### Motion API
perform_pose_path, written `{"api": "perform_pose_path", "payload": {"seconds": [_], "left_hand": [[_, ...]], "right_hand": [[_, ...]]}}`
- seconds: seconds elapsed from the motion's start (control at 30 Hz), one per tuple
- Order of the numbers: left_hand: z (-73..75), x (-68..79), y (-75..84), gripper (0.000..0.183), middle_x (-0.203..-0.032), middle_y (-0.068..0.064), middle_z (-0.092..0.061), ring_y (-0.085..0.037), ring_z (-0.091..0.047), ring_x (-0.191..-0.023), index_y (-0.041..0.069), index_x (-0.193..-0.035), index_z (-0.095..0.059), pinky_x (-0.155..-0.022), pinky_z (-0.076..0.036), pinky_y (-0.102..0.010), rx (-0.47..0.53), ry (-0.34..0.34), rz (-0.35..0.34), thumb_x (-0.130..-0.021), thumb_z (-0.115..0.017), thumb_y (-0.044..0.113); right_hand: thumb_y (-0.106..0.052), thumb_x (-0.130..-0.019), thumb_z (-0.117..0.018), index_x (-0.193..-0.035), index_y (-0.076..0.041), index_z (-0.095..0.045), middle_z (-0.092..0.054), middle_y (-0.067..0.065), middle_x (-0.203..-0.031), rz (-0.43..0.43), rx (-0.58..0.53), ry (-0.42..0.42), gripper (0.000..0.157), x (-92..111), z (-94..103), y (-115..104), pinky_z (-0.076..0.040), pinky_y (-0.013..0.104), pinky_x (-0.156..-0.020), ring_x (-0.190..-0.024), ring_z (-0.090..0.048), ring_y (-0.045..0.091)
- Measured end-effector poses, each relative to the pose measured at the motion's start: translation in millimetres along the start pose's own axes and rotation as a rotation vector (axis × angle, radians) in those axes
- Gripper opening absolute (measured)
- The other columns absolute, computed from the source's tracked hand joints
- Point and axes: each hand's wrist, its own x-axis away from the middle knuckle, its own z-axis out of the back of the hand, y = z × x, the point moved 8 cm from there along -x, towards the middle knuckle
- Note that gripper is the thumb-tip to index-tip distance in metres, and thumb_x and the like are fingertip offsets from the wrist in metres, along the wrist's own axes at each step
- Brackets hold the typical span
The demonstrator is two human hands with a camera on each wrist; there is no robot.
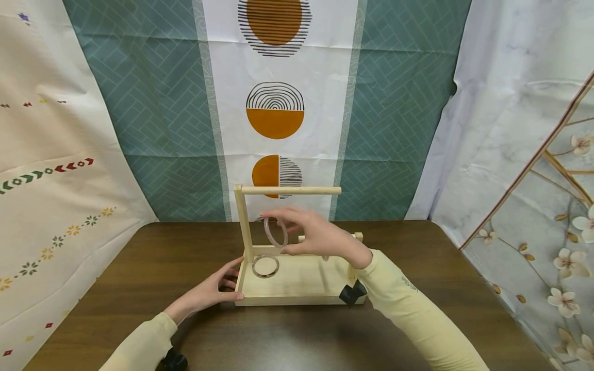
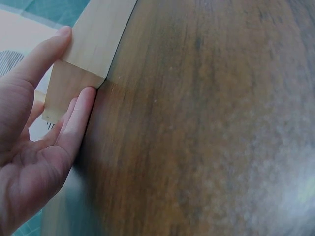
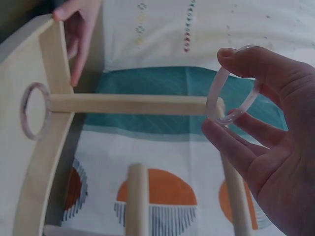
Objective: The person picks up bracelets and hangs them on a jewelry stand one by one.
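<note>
A wooden stand point(image 1: 297, 282) with a shallow tray base has a tall post point(image 1: 244, 224) at its left end, carrying a long top bar point(image 1: 291, 190). My left hand point(image 1: 213, 288) holds the stand's left end, thumb at the front corner and fingers along the side. Between thumb and fingertips, my right hand point(image 1: 320, 237) pinches a pale pinkish translucent bangle point(image 3: 212, 101). It is raised over the tray, below the top bar in the head view. A second, greyer bangle point(image 1: 266, 276) lies at the tray's left, near the foot of the post.
At the stand's right end is a shorter post with a low bar point(image 1: 357, 236), largely hidden behind my right hand. A bit of another bangle point(image 1: 326, 258) shows beneath that hand. The brown table point(image 1: 260, 337) meets patterned cloth hangings point(image 1: 176, 129) behind it.
</note>
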Motion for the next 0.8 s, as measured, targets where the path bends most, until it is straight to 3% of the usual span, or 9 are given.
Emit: {"api": "perform_pose_path", "payload": {"seconds": [0.17, 0.57, 0.8], "left_hand": [[0.0, 0.5, -1.3, 0.094, -0.138, -0.027, -0.042, -0.029, -0.058, -0.113, 0.017, -0.159, -0.016, -0.085, -0.051, -0.030, -0.002, 0.002, 0.010, -0.087, -0.076, 0.023], [-0.2, 0.1, 1.6, 0.094, -0.140, -0.029, -0.040, -0.027, -0.058, -0.112, 0.015, -0.159, -0.015, -0.085, -0.052, -0.029, 0.010, -0.007, -0.003, -0.088, -0.075, 0.022], [0.6, 1.2, 0.7, 0.094, -0.141, -0.027, -0.040, -0.027, -0.057, -0.113, 0.017, -0.159, -0.016, -0.086, -0.051, -0.031, 0.009, -0.002, 0.014, -0.088, -0.076, 0.023]], "right_hand": [[-0.010, -0.083, -0.080, -0.150, -0.024, -0.043, -0.048, -0.004, -0.150, -0.033, -0.014, 0.050, 0.078, 5.1, 19.3, 1.3, -0.053, 0.029, -0.096, -0.119, -0.056, 0.015], [-0.009, -0.081, -0.081, -0.149, -0.018, -0.044, -0.049, 0.005, -0.149, -0.037, 0.020, 0.252, 0.078, 27.4, 77.0, 6.3, -0.053, 0.036, -0.098, -0.122, -0.062, 0.024], [-0.009, -0.083, -0.079, -0.150, -0.026, -0.042, -0.047, -0.001, -0.151, -0.085, 0.030, 0.320, 0.078, 40.6, 99.9, 13.5, -0.052, 0.034, -0.100, -0.126, -0.060, 0.021]]}}
